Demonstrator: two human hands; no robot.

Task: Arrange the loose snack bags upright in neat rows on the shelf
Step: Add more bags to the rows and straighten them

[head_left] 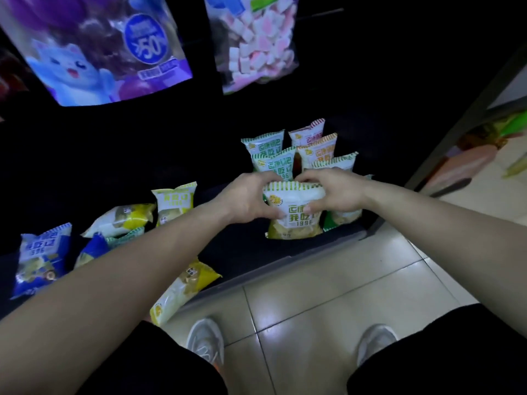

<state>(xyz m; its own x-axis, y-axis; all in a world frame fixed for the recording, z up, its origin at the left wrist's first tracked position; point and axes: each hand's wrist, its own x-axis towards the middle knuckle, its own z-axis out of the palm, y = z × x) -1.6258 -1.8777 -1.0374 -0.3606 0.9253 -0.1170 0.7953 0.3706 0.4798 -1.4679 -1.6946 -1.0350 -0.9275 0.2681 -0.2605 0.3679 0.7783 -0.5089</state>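
Observation:
A green-striped snack bag [293, 216] stands upright near the front edge of the dark shelf [251, 252]. My left hand [248, 198] grips its left side and my right hand [332, 192] grips its right side and top. Behind it stand green bags [263, 145] and orange bags [318, 149] in upright rows. To the left, loose bags lie about: an upright yellow bag [175, 199], a yellow bag on its side [122, 219], a blue bag [41, 259], and a yellow bag [182, 289] hanging over the shelf's front edge.
Above hang a large purple bag with a blue cartoon cat [97, 49] and a clear bag of pink and white marshmallows [255, 41]. Below the shelf is a pale tiled floor [313, 283] with my two grey shoes [205, 340]. Colourful items lie on the floor at far right [467, 163].

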